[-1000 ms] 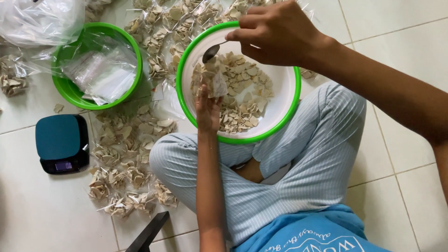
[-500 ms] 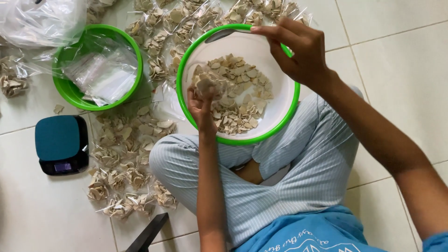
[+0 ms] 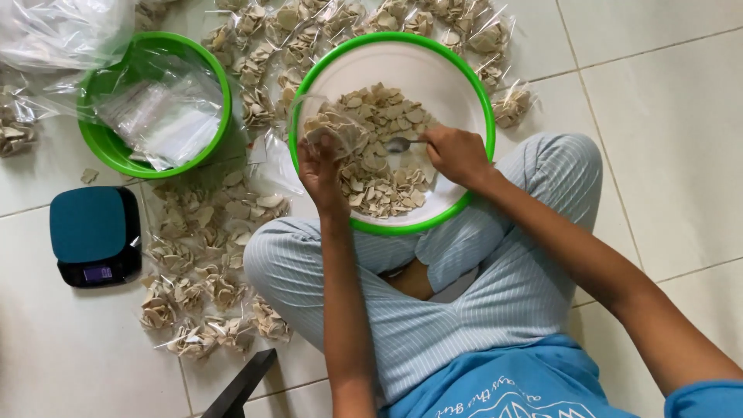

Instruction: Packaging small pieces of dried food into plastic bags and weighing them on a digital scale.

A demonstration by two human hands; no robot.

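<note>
The left hand pinches a small clear bag while, just beside that grip, the right hand clasps a spoon over chips in the white bowl.

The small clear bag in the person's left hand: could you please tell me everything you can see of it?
The small clear bag is thin, glossy, see-through plastic, crinkled, and partly filled with pale beige flaky pieces like those in the bowl. The left hand pinches it from below and holds it over the left side of the white bowl with a green rim. Its mouth seems to face the spoon in the right hand, which does not touch it.
</note>
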